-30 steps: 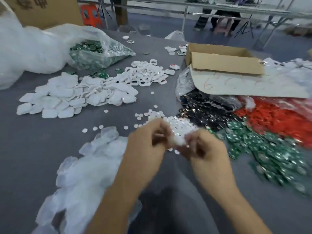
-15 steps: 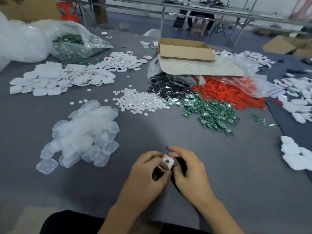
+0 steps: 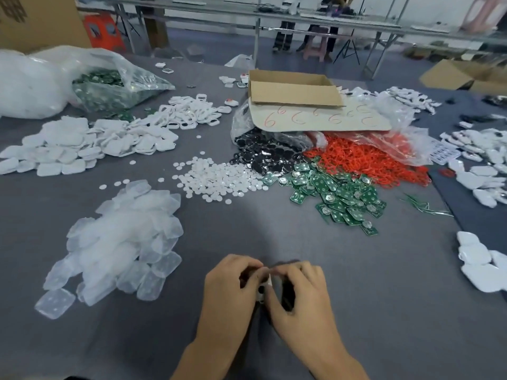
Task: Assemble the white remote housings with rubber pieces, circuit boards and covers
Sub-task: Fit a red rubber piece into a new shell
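Observation:
My left hand (image 3: 231,292) and my right hand (image 3: 300,297) meet low in the middle of the grey table (image 3: 384,297), both closed around one small white remote housing (image 3: 267,281); only a sliver of it shows between the fingers. Clear rubber pieces (image 3: 120,242) are heaped to the left. Green circuit boards (image 3: 337,193) lie ahead to the right. White round discs (image 3: 219,176) are strewn ahead in the centre. White covers (image 3: 68,149) sit far left, with white ring-shaped housings (image 3: 189,111) behind them.
Black round parts (image 3: 266,154) and red rubber rings (image 3: 365,160) spill from plastic bags under a cardboard box (image 3: 293,89). A bag of green boards (image 3: 109,86) lies at the back left. White assembled pieces (image 3: 477,256) are piled along the right edge.
My hands drew back from the disc pile toward the near table edge with the small white piece. My fingers have since closed further over it, hiding most of it.

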The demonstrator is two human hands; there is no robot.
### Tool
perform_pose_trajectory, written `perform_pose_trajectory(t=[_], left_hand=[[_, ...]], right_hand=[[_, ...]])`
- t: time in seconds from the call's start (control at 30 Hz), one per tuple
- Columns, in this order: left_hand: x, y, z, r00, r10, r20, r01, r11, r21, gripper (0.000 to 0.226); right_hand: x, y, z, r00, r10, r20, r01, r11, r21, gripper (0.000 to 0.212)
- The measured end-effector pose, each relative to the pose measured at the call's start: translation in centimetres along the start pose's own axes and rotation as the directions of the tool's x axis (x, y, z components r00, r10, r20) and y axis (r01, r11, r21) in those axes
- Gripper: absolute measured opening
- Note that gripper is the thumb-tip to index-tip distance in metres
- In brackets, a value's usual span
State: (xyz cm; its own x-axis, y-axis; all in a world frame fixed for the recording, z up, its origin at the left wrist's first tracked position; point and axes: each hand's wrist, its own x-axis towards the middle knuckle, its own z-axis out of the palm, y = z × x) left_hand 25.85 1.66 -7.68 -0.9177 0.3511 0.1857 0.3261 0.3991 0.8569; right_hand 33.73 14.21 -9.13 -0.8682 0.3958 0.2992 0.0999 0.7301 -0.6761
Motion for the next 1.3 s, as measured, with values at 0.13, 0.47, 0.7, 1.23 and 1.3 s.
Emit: perform_pose_trajectory(t=[0.13, 0.47, 0.7, 1.23, 1.3], left_hand=[[1.0, 0.2, 0.6, 0.999, 0.033, -0.006, -0.032, 0.994, 0.108, 0.012], [15.7, 7.9, 9.9, 0.951, 0.260, 0.169, -0.272, 0.961, 0.048, 0.018], [21.2, 7.0, 12.5, 0.933, 0.226, 0.279, -0.273, 0.952, 0.140, 0.023], [13.3, 5.0, 3.5, 0.977, 0.009, 0.212, 0.063, 0.941, -0.331, 0.020], [10.8, 4.5, 2.4, 0.966, 0.011, 0.257, 0.106, 0.894, -0.436, 0.017]], right_hand=[[1.5, 0.3, -0.7, 0.991, 0.107, -0.081, -0.092, 0.980, 0.177, 0.023], [20.8, 8.4, -7.3, 0.910, 0.267, -0.318, -0.311, 0.946, -0.094, 0.025], [28.0, 12.3, -7.3, 0.956, 0.292, -0.032, -0.270, 0.830, -0.488, 0.010], [16.6, 3.4, -7.7, 0.986, 0.114, -0.122, -0.079, 0.963, 0.258, 0.019], [13.1, 0.9, -5.7, 0.992, 0.117, -0.053, -0.092, 0.932, 0.350, 0.019]])
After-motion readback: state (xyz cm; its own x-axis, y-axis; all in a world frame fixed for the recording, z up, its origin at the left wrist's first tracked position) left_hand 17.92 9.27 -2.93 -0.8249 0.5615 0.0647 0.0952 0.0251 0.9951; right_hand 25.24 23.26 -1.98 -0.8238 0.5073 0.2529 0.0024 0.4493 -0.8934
